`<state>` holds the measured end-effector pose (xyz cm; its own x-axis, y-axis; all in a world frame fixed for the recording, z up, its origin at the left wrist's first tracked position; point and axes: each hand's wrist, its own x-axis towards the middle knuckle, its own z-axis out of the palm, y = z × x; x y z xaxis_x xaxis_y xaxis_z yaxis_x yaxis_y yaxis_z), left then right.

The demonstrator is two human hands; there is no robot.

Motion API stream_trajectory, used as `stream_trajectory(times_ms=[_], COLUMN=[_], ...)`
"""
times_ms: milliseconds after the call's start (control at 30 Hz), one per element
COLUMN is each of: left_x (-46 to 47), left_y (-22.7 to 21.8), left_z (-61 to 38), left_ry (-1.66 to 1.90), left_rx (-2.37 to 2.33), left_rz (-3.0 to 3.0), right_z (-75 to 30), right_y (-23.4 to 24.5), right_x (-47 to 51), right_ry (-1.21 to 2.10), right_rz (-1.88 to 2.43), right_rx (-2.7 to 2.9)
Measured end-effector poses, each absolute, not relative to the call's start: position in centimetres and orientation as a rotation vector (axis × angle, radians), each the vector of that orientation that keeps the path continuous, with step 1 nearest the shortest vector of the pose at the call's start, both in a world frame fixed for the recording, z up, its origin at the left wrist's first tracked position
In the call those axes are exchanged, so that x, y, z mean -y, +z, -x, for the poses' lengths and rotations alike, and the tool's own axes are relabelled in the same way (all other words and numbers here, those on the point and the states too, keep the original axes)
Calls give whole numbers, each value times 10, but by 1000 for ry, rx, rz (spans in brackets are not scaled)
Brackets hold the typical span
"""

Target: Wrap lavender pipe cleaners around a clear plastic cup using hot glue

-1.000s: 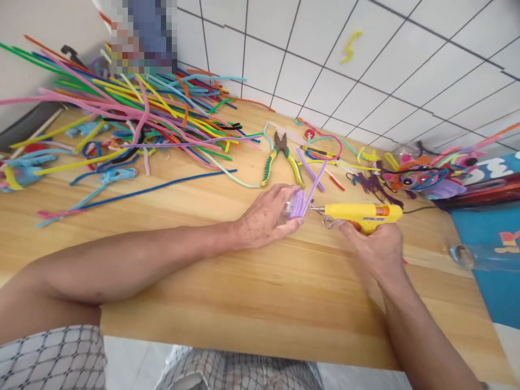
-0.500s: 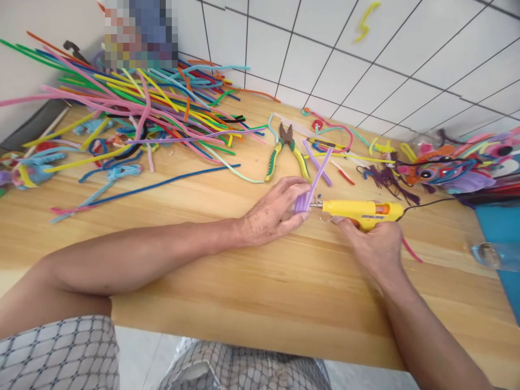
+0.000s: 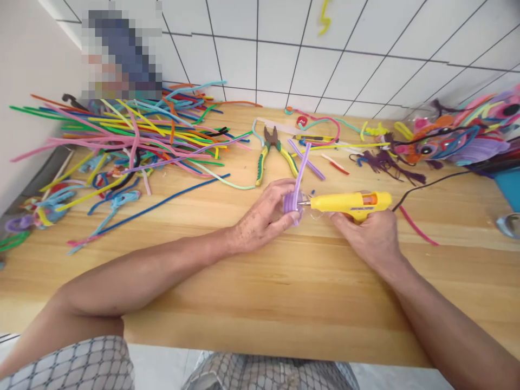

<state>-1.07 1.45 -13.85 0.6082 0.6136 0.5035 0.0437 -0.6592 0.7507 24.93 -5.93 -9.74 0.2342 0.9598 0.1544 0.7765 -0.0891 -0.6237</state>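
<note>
My left hand is closed round a small bundle of purple pipe cleaner, wound in rows, with one loose end standing up toward the wall. My right hand grips a yellow glue gun laid sideways. Its metal nozzle points left and meets the right side of the purple bundle; whether it touches is hard to tell. Thin glue strands hang below the nozzle. Beyond my left hand lie pliers with green and yellow handles, jaws toward the wall. Two cut purple pipe cleaner pieces rest behind the glue gun.
A heap of coloured pipe cleaners spreads over the left back of the wooden table. Finished colourful figures stand at the right back. A black cord trails right from the glue gun. A yellow craft knife lies near the tiled wall.
The view has shifted slightly. The purple bundle has turned in my left hand, showing more of its wound side and a lower end. The glue gun nozzle stays against or beside it.
</note>
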Motion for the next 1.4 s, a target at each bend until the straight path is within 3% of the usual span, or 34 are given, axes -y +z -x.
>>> stream_trajectory(times_ms=[1400], left_x=[-12], left_y=[-147], left_z=[11], left_ry=[954], left_rx=[-418], left_rz=[-1825], right_z=[-249], right_y=[-117], right_x=[60], right_ry=[-116], right_rz=[1717], right_rx=[1731])
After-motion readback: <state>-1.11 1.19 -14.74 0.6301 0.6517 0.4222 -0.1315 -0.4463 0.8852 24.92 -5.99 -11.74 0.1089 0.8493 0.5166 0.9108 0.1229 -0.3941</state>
